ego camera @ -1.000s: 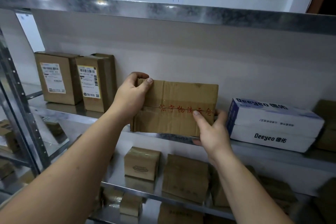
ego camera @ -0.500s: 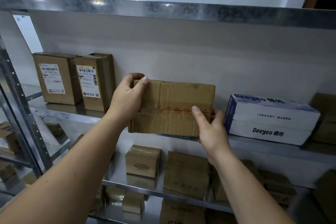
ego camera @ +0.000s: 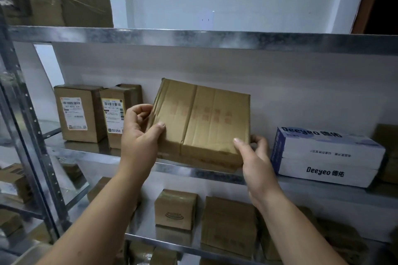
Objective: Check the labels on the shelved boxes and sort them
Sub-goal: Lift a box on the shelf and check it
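My left hand point(ego camera: 140, 135) grips the left edge of the flat cardboard box point(ego camera: 204, 122) and my right hand point(ego camera: 256, 161) pinches its lower right corner, tilting it above the middle shelf point(ego camera: 193, 171). This face bears only faint red print, so I judge the check unfinished. Two labelled boxes point(ego camera: 74, 114) at left look placed; the lower-shelf boxes point(ego camera: 175, 208) remain.

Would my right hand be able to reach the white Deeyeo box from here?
Likely yes: the white Deeyeo box sits just right of the right hand with nothing between, though that hand grips the cardboard box now.
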